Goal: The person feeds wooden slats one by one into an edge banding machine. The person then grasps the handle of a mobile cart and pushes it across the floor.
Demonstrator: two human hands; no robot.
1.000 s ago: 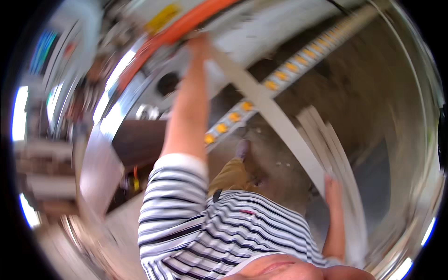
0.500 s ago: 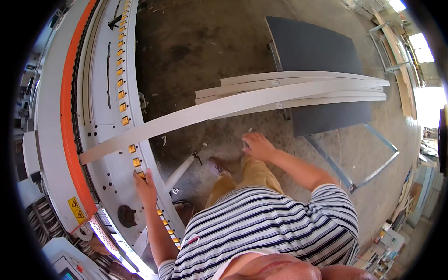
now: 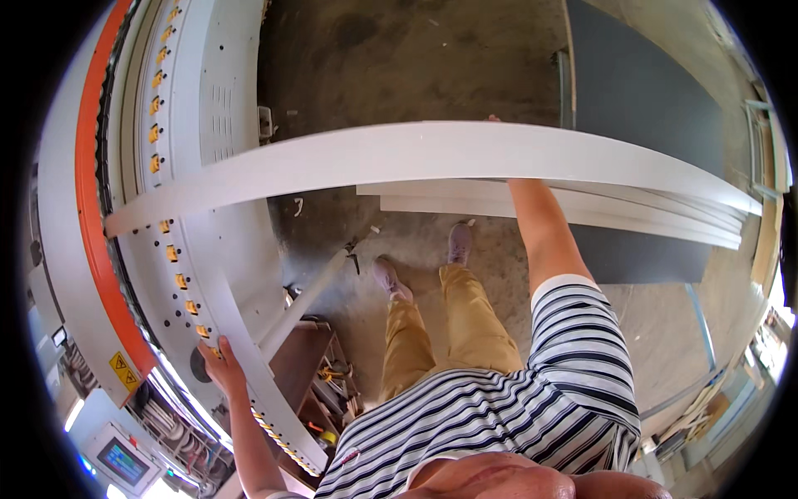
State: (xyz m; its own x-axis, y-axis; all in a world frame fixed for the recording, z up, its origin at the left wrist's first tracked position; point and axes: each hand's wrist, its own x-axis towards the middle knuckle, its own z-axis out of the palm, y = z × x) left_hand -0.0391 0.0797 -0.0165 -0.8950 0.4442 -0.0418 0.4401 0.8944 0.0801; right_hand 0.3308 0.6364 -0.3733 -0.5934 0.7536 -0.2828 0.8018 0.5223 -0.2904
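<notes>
A long white board (image 3: 399, 158) spans the view, from the machine bed (image 3: 208, 91) on the left to over a stack of white boards (image 3: 632, 212) on the right. My right hand (image 3: 493, 119) is almost hidden behind the long board, with only fingertips showing over its far edge. The arm reaches up from below and the hand grips the board. My left hand (image 3: 220, 364) is low on the left, fingers curled on the edge of a curved-looking white strip (image 3: 249, 349) lying along the machine.
The machine has an orange band (image 3: 87, 208) and a row of yellow rollers (image 3: 158, 108). A dark grey cart (image 3: 640, 91) holds the board stack. A control screen (image 3: 120, 461) sits bottom left. My feet stand on bare concrete floor (image 3: 399, 58).
The long board has come up closer and now covers my right hand, which was lower by my knees. My left hand has stayed at the machine's edge.
</notes>
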